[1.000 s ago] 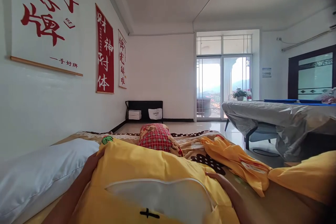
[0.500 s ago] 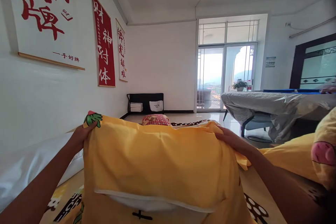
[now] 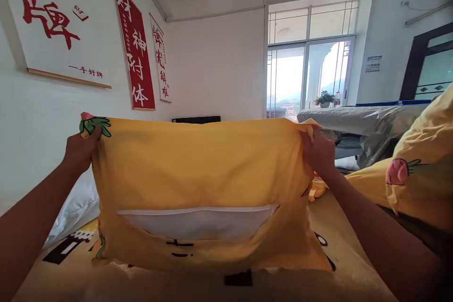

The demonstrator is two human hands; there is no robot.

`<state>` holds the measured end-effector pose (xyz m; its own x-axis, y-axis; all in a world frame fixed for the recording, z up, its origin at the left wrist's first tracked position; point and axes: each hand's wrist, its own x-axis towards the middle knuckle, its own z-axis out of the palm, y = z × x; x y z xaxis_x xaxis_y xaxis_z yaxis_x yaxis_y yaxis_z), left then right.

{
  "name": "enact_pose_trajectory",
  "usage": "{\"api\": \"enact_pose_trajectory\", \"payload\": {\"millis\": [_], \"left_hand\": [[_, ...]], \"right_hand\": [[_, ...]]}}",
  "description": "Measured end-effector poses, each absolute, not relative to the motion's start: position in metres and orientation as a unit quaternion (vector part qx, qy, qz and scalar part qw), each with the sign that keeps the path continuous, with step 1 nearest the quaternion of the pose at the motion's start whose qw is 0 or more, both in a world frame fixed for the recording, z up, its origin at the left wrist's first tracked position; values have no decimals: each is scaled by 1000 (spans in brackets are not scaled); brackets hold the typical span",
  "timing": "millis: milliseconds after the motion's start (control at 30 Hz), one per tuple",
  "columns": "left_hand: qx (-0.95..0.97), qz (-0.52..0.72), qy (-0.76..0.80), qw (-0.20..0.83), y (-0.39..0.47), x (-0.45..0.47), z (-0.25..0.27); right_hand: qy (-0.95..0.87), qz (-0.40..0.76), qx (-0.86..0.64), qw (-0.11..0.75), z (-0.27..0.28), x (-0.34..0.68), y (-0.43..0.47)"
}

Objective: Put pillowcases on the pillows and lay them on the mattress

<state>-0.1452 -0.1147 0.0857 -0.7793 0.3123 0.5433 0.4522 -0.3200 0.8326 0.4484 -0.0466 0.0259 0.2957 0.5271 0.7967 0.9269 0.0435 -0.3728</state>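
A yellow pillowcase hangs upright in front of me, stretched between both hands. My left hand is closed on its upper left corner, beside a printed pink-and-green radish. My right hand grips the upper right corner, where the fabric bunches up. Across its lower half a white-edged slit gapes, showing a white pillow inside. Black printed marks lie just under the slit. The lower edge of the case sags onto a beige patterned bedspread.
On the left lies a white pillow or quilt. To the right are yellow bedding and a puffy yellow piece with a pink radish. Beyond stands a plastic-covered table. Scrolls hang on the left wall.
Both hands have risen, pulling the pillowcase up and taut by its corners. The slit gapes wider with more white showing, and the case now hides the red cushion behind. The view has shifted.
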Motion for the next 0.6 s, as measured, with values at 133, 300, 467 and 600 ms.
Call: {"api": "enact_pose_trajectory", "payload": {"millis": [133,300,467,600], "left_hand": [[-299,-717,-629,35,-61,-115,23],[-274,-632,-723,49,10,-102,-66],[-307,-561,-763,90,105,-113,-58],[-337,-525,-776,91,193,-117,-81]], "right_hand": [[-546,-244,-713,366,8,461,-31],[-609,-203,-724,250,-46,451,32],[-566,-185,-708,380,-54,385,130],[-577,-198,-743,276,-98,376,220]]}}
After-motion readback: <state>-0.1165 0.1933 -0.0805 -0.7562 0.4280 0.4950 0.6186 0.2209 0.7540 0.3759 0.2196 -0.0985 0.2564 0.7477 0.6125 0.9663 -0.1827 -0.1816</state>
